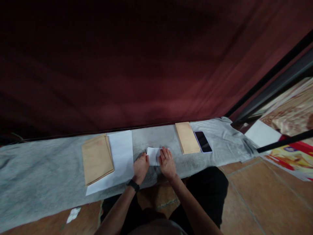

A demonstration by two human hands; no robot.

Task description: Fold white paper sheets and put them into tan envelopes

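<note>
A small folded white paper (153,154) lies on the grey cloth (36,176) straight in front of me. My left hand (141,167), with a black watch on its wrist, rests at the paper's left edge with fingers curled down on it. My right hand (167,162) lies flat on the paper's right side, fingers stretched forward. Both hands press the paper against the cloth.
To the left lie a stack of brown envelopes (97,159) and white sheets (120,153). On the right sit a narrow brown envelope stack (187,137) and a dark phone (202,141). A dark red curtain (146,65) hangs behind. Tiled floor (256,195) and patterned fabric (293,156) lie right.
</note>
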